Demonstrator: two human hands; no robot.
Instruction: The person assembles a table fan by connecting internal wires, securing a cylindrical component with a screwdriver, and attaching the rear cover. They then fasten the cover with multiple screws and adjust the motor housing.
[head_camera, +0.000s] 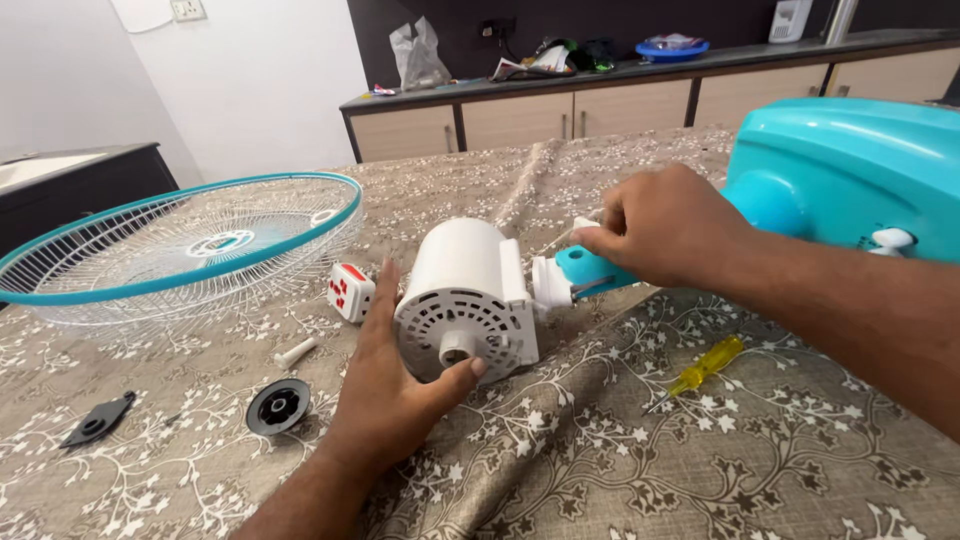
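A white fan motor housing (468, 290) lies on its side on the patterned cloth. My left hand (393, 385) cups it from the near left, thumb on its vented front face beside the shaft. My right hand (665, 228) pinches something small and white at the turquoise neck joint (590, 272) that links the motor to the turquoise fan base (850, 170). What the fingertips hold is too small to tell.
A turquoise-rimmed wire fan guard (180, 250) rests at the left. Near it lie a white and red plug adapter (351, 292), a white peg (297, 352), a black round nut (278, 407) and a black plate (98, 420). A yellow-handled screwdriver (705, 367) lies at the right.
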